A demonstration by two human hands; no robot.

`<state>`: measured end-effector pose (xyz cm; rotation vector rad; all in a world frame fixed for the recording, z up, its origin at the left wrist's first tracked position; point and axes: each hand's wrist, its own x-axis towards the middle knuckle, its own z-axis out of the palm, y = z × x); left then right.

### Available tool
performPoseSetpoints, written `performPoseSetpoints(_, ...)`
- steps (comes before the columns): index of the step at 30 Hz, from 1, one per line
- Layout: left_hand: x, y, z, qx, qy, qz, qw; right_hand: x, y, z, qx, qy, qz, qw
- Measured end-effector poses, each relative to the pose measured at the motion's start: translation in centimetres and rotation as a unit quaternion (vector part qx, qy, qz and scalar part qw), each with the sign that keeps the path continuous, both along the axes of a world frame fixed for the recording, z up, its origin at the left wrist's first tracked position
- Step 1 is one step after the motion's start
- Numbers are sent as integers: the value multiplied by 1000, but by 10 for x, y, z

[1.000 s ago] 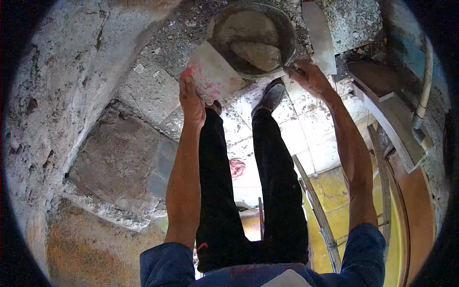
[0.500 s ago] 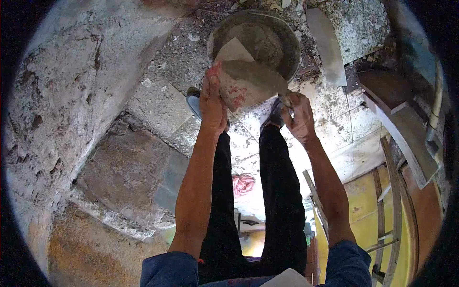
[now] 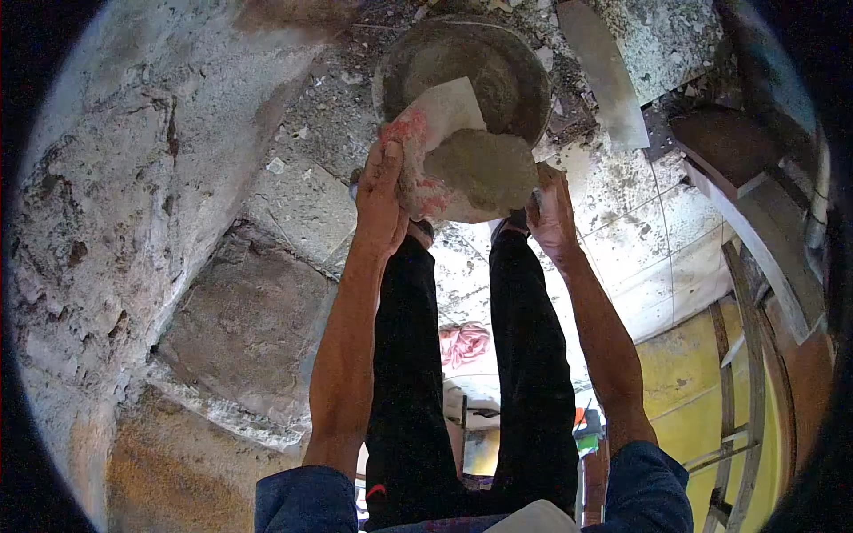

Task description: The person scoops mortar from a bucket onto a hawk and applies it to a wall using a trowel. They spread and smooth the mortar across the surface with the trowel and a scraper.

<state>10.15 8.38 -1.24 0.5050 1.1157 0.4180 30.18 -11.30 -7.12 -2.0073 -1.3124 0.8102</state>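
My left hand [image 3: 382,191] grips the edge of a flat pale board [image 3: 440,120] stained red, held over my feet. A heap of grey mortar [image 3: 480,169] lies on the board. My right hand [image 3: 551,209] is closed on the handle of a trowel whose blade is hidden under the mortar. Just beyond the board stands a round metal pan [image 3: 498,53] with wet mortar inside. My legs in black trousers run down the middle of the view.
A rough plastered wall [image 3: 133,178] fills the left side, with a broken patch of old render low down. A long flat metal blade [image 3: 604,71] lies right of the pan. Wooden planks and a ladder [image 3: 746,338] stand at right above a yellow floor far below.
My right hand left the pan and brought a trowel load of mortar onto the board. The left hand swung the board from beside the pan to in front of me.
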Motion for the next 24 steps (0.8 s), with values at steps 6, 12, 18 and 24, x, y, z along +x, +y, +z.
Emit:
performPoseSetpoints(6, 3, 5, 12, -10, -14, -28, 999, 12, 1, -9, 65, 8, 6, 998)
performPoseSetpoints(12, -3, 7, 6, 12, -8, 28, 999, 24, 1, -17, 17, 9, -5, 1000)
performPoseSetpoints(18, -12, 18, 12, 55, -31, 67, 996, 39, 1, -6, -10, -83, -9, 996)
performPoseSetpoints(24, -8, 18, 27, 7, -41, 129, 991, 41, 31, 21, -129, -276, 111, 946)
